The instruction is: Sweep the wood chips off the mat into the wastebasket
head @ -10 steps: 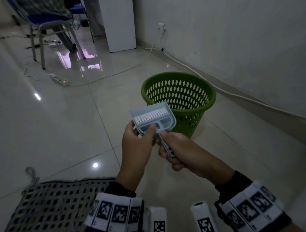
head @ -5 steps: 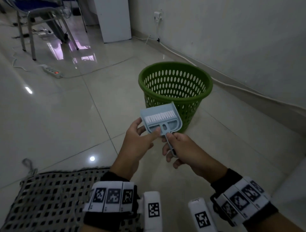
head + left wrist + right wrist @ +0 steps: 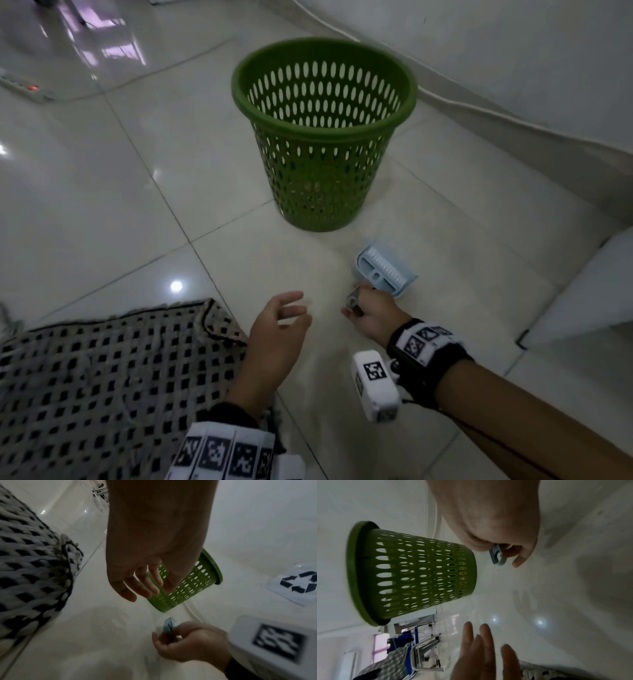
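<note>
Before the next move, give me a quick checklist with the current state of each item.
1. Right hand grips the handle of the dustpan set: ok.
2. Left hand free and holding nothing: ok, fingers relaxed.
3. Wastebasket upright on the floor, mouth unobstructed: ok.
4. Brush nested in the dustpan, not loose: ok in the head view.
5. Dustpan resting flat on the floor: cannot tell; it is low beside the basket, contact unclear.
6. Mat cleared of wood chips: cannot tell; picture is blurred, only part of the mat shows.
</note>
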